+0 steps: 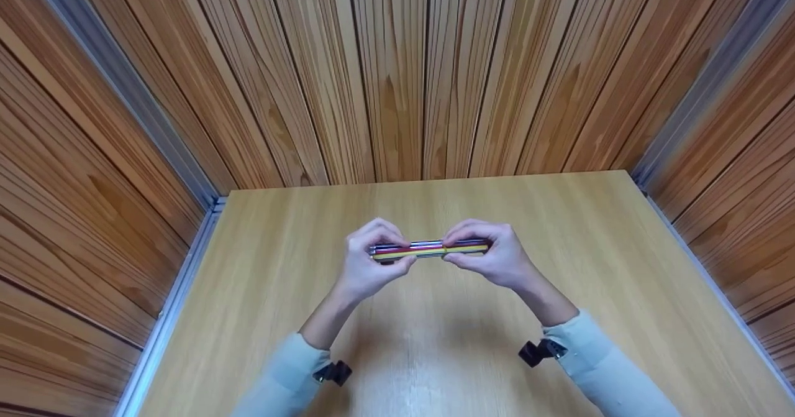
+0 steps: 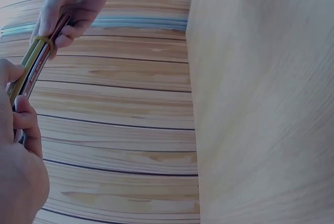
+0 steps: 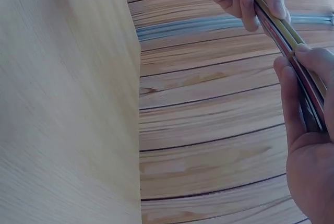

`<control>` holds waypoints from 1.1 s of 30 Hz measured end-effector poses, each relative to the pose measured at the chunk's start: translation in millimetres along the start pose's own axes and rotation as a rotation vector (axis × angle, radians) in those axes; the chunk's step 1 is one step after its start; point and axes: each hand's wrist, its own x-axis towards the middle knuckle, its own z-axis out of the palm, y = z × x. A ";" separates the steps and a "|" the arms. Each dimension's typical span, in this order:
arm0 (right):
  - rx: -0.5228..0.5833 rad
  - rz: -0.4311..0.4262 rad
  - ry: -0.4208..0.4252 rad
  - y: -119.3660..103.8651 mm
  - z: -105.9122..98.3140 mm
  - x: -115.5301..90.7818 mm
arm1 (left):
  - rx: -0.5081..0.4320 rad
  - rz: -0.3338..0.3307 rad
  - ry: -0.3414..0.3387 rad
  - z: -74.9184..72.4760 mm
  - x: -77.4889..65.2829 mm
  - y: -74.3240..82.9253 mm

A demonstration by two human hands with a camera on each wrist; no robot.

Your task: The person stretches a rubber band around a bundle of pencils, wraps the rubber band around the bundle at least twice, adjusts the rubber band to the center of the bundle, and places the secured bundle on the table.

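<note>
A bundle of pencils (image 1: 427, 251) in yellow, red and dark colours is held level above the table, between both hands. A thin yellow rubber band (image 2: 45, 39) circles the bundle near the right hand's fingertips. My left hand (image 1: 370, 263) grips the left end, its thumb along the near side and fingers on the far side. At the opposite end, my right hand (image 1: 497, 254) pinches the bundle between thumb and fingers, with the thumb close to the band in the right wrist view. Fingers and palms hide both ends of the pencils (image 3: 275, 24) in part.
Beneath the hands lies a light wooden table (image 1: 298, 230). Wood-plank walls (image 1: 397, 81) rise behind it and on both sides, with metal rails (image 1: 180, 299) along the table's side edges. Small black cameras (image 1: 539, 353) sit on both sleeved wrists.
</note>
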 end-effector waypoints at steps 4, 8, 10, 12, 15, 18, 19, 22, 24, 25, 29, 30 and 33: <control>-0.009 0.014 0.026 -2.5 5.6 0.0 | 0.000 0.012 0.007 3.1 -1.1 -0.2; -0.002 0.034 0.034 -3.4 9.0 -1.2 | 0.003 0.029 0.020 6.0 -2.6 -2.3; 0.005 0.043 0.031 -2.6 10.1 -2.4 | 0.004 0.025 0.018 7.6 -3.3 -3.8; 0.008 0.057 0.020 -1.2 10.3 -3.5 | 0.002 0.017 0.008 8.5 -4.3 -5.0; 0.005 0.087 -0.005 1.2 8.6 -5.4 | -0.012 -0.001 -0.002 7.7 -5.3 -5.4; -0.014 0.120 -0.020 2.6 5.1 -7.6 | -0.022 -0.009 -0.001 5.8 -5.4 -4.8; -0.017 0.126 -0.020 2.9 4.2 -8.1 | -0.023 -0.011 0.003 5.2 -5.1 -5.0; -0.030 0.134 -0.008 2.7 2.7 -9.4 | -0.023 -0.013 0.005 4.9 -4.6 -4.8; -0.033 0.140 0.009 1.7 3.1 -9.7 | -0.028 -0.015 0.010 5.5 -4.4 -4.5; -0.034 0.140 0.016 0.6 3.9 -9.6 | -0.031 -0.016 0.013 5.9 -4.2 -3.8; -0.017 0.159 0.051 -3.3 7.4 -8.8 | -0.047 0.000 0.019 8.1 -2.6 -0.8; -0.009 0.161 0.060 -4.2 8.2 -8.7 | -0.049 0.005 0.018 8.8 -2.1 0.0; 0.019 0.161 0.077 -6.0 10.3 -8.9 | -0.041 0.019 0.014 9.9 -1.1 1.0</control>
